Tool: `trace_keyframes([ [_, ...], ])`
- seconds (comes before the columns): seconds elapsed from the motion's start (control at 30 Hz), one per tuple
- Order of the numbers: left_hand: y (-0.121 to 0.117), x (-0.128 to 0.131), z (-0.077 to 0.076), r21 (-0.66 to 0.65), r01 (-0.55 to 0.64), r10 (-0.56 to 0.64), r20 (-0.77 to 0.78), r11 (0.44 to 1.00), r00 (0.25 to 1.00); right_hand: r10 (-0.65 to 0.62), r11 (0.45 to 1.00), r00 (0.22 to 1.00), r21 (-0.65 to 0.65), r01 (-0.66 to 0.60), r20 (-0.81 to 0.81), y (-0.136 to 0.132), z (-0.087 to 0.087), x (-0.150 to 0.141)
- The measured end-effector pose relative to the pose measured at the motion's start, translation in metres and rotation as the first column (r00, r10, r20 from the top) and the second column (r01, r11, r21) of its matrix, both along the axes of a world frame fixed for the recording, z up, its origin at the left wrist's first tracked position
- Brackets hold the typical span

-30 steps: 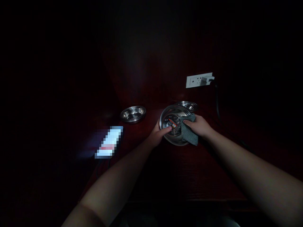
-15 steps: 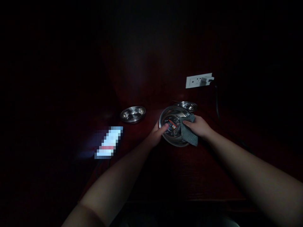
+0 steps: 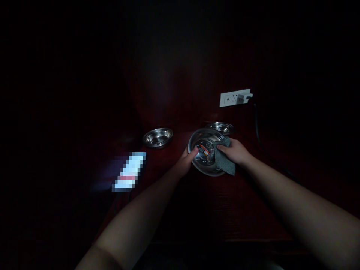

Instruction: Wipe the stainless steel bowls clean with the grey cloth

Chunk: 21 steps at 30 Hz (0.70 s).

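A shiny steel bowl (image 3: 203, 165) is tilted towards me above a dark red wooden table (image 3: 225, 202). My left hand (image 3: 185, 161) grips its left rim, thumb inside the bowl. A label with red and black print (image 3: 204, 149) sticks to the bowl's inside. My right hand (image 3: 234, 152) is closed on a grey cloth (image 3: 225, 162) pressed against the bowl's right inner side.
A second steel bowl (image 3: 158, 137) stands on the table to the left, a third (image 3: 222, 127) just behind the held one. A lit phone screen (image 3: 128, 171) lies at the left. A white wall socket (image 3: 234, 98) holds a plug with a black cable (image 3: 257, 123). The room is very dark.
The bowl and both hands have shifted very slightly left; my left thumb has slid a little back towards the rim. The cloth stays on the bowl's right side.
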<state>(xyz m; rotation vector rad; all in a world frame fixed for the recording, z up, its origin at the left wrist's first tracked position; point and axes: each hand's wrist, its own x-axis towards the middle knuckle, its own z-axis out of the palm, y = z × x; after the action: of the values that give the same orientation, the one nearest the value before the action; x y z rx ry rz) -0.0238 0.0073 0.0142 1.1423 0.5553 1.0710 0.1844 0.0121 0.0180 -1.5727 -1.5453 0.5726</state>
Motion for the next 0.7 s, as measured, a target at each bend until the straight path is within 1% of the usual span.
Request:
trace_keyframes([
  [0.13,0.002,0.0,0.001,0.001,0.015,-0.015,-0.007,1.0,1.0,0.02,1.0,0.999,0.0,-0.02,-0.024,-0.001,0.001,-0.001],
  [0.27,0.002,0.0,0.001,0.02,0.039,-0.039,0.001,0.999,0.999,0.015,1.0,1.0,-0.002,-0.015,-0.008,-0.001,0.002,-0.001],
  [0.47,-0.004,0.002,-0.003,0.046,-0.025,0.025,-0.012,0.999,1.0,0.018,0.999,1.0,0.039,-0.017,-0.006,0.0,0.001,0.0],
  [0.57,-0.007,0.002,-0.003,0.105,-0.053,0.056,-0.026,0.993,0.998,0.015,0.998,0.999,0.056,-0.013,-0.048,0.0,0.002,-0.001],
  [0.7,-0.009,0.002,0.002,0.247,-0.099,0.099,0.011,0.964,0.995,0.004,0.999,0.982,0.049,0.005,-0.186,-0.001,0.003,-0.003],
])
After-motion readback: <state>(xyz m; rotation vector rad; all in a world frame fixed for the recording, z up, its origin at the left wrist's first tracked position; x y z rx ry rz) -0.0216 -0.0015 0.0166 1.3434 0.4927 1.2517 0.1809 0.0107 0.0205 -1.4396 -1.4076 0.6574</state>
